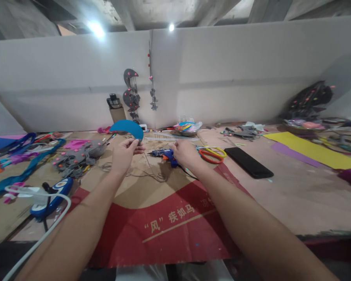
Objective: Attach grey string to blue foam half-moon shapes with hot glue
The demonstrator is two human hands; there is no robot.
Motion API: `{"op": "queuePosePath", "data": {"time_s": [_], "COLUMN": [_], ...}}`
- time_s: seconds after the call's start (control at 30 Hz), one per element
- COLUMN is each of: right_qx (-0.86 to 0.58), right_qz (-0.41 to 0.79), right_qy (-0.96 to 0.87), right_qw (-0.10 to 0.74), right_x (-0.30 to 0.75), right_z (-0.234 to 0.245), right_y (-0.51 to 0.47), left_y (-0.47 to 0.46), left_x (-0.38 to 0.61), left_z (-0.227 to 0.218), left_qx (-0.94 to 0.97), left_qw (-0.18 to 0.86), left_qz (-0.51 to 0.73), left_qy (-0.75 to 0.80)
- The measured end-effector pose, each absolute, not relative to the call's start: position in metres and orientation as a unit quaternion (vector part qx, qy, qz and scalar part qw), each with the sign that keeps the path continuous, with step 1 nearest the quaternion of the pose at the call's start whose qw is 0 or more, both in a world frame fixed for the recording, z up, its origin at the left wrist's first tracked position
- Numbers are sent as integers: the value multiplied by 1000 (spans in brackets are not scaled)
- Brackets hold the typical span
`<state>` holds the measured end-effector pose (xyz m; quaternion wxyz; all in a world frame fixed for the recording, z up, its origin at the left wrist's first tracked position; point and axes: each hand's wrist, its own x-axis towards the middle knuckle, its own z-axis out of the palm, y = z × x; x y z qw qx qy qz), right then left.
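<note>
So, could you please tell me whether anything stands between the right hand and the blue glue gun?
Nothing visible does: the right hand overlaps the blue glue gun in view, though whether it grips it is unclear.

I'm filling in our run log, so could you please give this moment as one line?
left hand: holds blue crescent | right hand: at glue gun, grip unclear | phone: beside scissors

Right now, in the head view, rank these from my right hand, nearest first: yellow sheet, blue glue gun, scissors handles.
1. Blue glue gun: immediately left of your right hand.
2. Scissors handles: just to the hand's right.
3. Yellow sheet: far right.
</note>
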<state>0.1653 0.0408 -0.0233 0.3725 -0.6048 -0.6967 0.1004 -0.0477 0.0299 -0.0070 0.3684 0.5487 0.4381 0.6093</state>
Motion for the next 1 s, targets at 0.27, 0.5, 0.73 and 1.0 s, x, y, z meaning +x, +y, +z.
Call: {"op": "queuePosePath", "data": {"time_s": [0.27,0.5,0.73,1.0], "right_qx": [-638,-637,-528,-409], "right_qz": [157,194,316,385], "right_qy": [-711,-641,-591,-648], "right_qw": [252,381,521,513], "right_x": [152,153,143,131], "right_z": [-53,-41,-34,-17], "right_y": [35,40,34,10], "left_y": [27,31,36,35], "left_x": [-46,-51,-56,-60], "left_z": [-6,-10,-15,-14], "left_qx": [552,535,498,478], "left_qw": [404,436,442,437], "left_qz": [583,585,603,594], "left_qy": [437,426,439,478]}}
